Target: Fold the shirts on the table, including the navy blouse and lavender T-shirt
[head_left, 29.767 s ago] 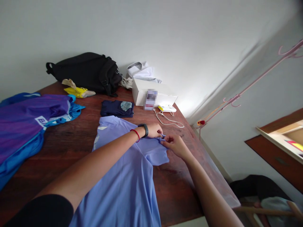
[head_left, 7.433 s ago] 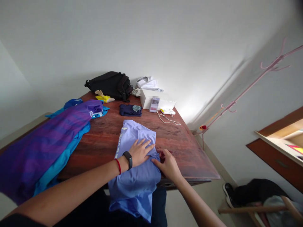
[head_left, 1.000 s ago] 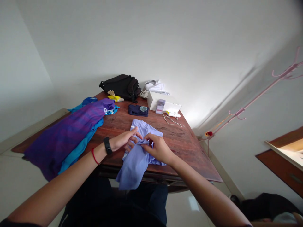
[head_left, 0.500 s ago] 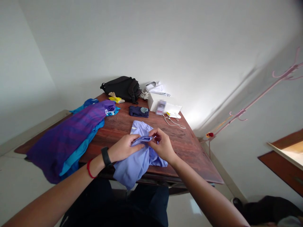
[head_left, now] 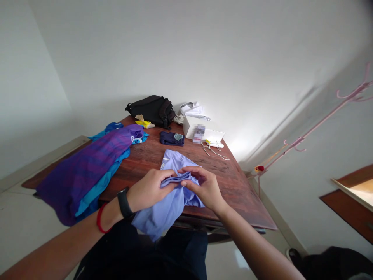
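Note:
A lavender shirt (head_left: 167,210) lies partly on the near side of the wooden table, its lower part drooping over the front edge. My left hand (head_left: 151,188) pinches a gathered, folded edge of the cloth between thumb and fingers. From the other side my right hand (head_left: 204,184) closes thumb and fingers on the same fold. White print shows on the shirt's far left part. Beyond it sits a folded navy garment (head_left: 169,139) with a pale round print. At the left, a purple shirt (head_left: 90,167) is spread over a bright blue garment (head_left: 99,190).
On the table (head_left: 221,186) stand a black bag (head_left: 151,110), a yellow packet (head_left: 143,123), a white box (head_left: 189,125) and a white cord (head_left: 214,152). White cloth (head_left: 192,109) lies behind the box. A pink coat stand (head_left: 323,116) leans into view at right; a dark heap (head_left: 340,262) is below it.
Both hands have come slightly nearer to me, lifting the folded edge, and my right fingers have spread along it. The shirt's lower part has shifted left and down.

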The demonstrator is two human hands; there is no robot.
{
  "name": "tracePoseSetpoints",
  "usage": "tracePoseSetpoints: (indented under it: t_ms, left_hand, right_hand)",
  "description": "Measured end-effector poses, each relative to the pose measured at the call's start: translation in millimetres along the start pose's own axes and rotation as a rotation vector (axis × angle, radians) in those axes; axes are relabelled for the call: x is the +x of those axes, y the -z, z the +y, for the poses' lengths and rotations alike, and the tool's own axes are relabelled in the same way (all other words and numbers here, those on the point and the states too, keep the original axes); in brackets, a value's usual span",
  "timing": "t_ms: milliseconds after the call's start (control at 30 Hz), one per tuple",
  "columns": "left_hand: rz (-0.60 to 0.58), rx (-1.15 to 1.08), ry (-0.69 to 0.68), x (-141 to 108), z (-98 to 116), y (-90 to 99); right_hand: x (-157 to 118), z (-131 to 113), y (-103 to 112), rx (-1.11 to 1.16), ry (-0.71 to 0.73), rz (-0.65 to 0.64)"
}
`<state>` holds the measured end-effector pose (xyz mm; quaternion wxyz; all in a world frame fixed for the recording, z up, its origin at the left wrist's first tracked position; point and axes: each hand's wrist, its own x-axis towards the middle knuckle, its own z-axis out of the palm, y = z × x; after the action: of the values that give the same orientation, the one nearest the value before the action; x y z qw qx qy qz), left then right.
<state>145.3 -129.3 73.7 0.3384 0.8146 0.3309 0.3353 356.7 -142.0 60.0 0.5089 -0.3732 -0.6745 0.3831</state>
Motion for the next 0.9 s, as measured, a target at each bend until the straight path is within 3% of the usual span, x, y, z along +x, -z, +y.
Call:
tracePoseSetpoints:
  t_ms: [167,400,467,667,800,900]
  left_hand:
    - [-0.026,0.033,0.027,-2.6,5.2,3.1]
    - [-0.056,0.125,0.048,-3.9,5.9,2.4]
    - [-0.114,0.187,0.072,-9.1,2.8,2.2]
    - [-0.333,0.364,0.233,-45.0,-21.3,2.2]
    - [-0.342,0.287,0.243,-78.8,-27.9,17.0]
    - [-0.266,0.263,0.215,-107.5,-25.3,32.6]
  right_hand:
    - [-2.0,0.5,4.2,-0.108,-0.041,0.019]
    - [-4.8,-7.2,5.2,-0.243,0.08,0.012]
    - [-6.0,-9.1,5.9,-0.275,0.077,0.038]
    - [-18.4,-17.9,17.0,-0.375,0.099,0.189]
    - [-42.5,-35.7,37.4,-0.48,0.2,0.2]
    - [-64.8,-55.0,54.9,-0.524,0.312,0.088]
